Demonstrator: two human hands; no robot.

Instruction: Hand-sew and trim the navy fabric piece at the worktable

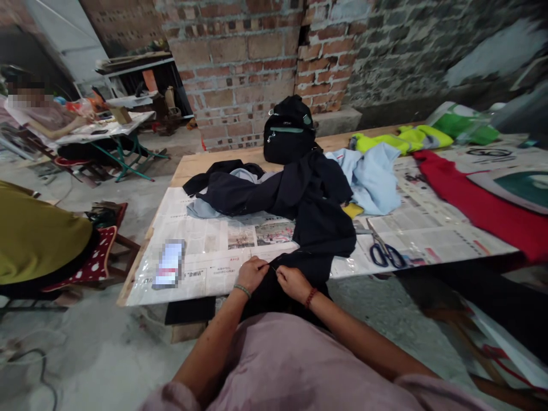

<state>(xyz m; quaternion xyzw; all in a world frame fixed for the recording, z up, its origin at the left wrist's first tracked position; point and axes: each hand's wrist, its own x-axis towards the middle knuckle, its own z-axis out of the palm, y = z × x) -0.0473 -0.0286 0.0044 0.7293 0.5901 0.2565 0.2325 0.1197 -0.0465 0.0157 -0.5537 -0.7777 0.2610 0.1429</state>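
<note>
My left hand (252, 274) and my right hand (293, 282) are close together at the near edge of the table (188, 165), both pinching the edge of a dark navy garment (308, 211). The garment runs from a heap in the middle of the table down over the edge toward my lap. Something thin like a needle or thread seems to lie between my fingertips, too small to be sure. Blue-handled scissors (385, 251) lie on the newspaper (205, 240) to the right of my hands. A phone (169, 264) rests to the left.
A black backpack (287, 130) stands at the table's far side. Light blue cloth (372, 177), yellow-green cloth (402, 138) and red cloth (479, 200) lie to the right. A person in an olive top (38, 234) sits at left; another person sits at a far table (107, 128).
</note>
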